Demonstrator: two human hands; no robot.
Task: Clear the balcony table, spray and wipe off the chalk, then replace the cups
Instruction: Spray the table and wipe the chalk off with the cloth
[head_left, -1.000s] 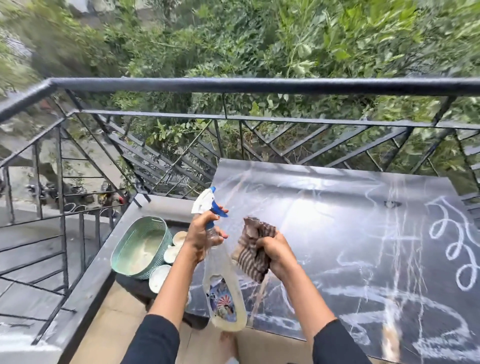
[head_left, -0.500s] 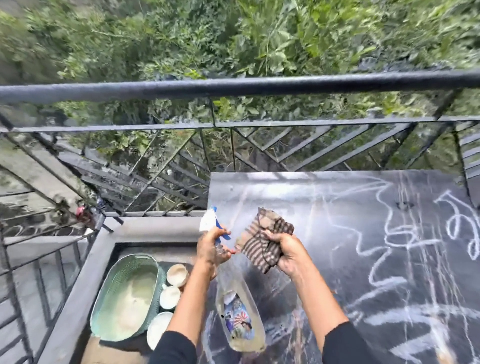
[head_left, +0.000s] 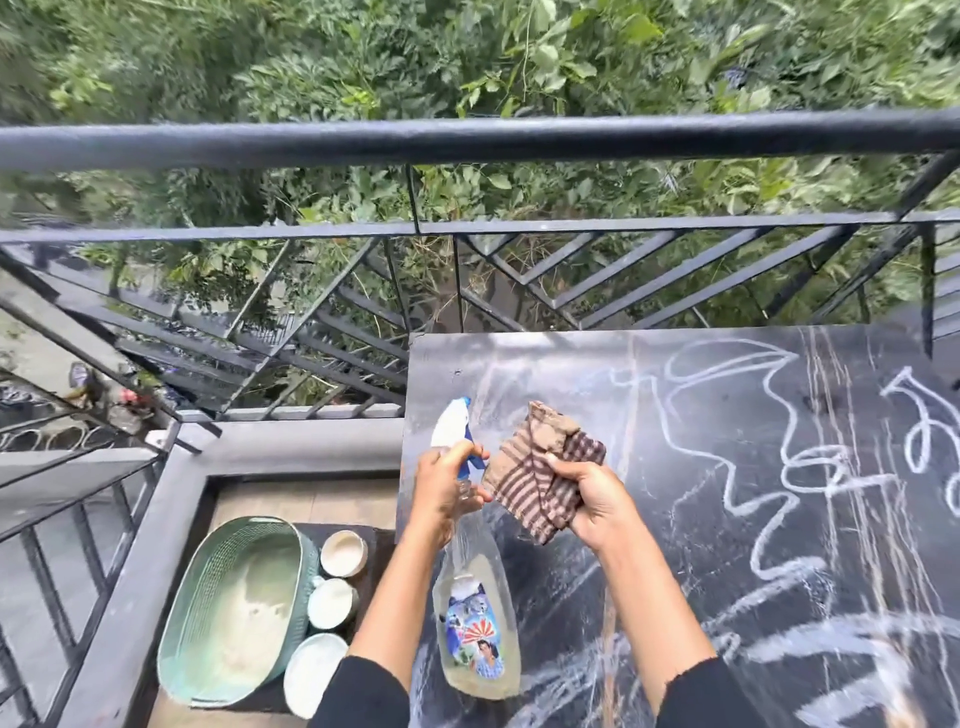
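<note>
Gripping spray bottle by the neck in left hand, scrunching striped cloth in right hand, both over the chalky worktop. Got cups parked lower left beside a green basket.

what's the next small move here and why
Probably squeeze the trigger: the left hand grips the spray bottle by the table, chalk scribbles cover its top, and the right hand holds the striped cloth, ready to wipe.
</note>
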